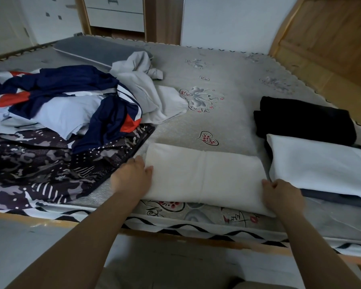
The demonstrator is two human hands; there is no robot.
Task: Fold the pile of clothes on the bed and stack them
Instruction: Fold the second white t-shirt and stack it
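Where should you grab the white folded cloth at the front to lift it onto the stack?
Best by its two short ends, probably. The white folded cloth lies long and flat, so the left hand and right hand coming in from either side keep it from sagging or unfolding.

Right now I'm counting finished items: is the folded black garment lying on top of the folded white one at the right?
No, the folded black garment lies behind the folded white garment, farther from the bed's edge.

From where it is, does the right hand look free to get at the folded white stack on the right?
Probably yes: the right hand grips the cream cloth's corner right beside the white stack, nothing lying between them, though it must let go first.
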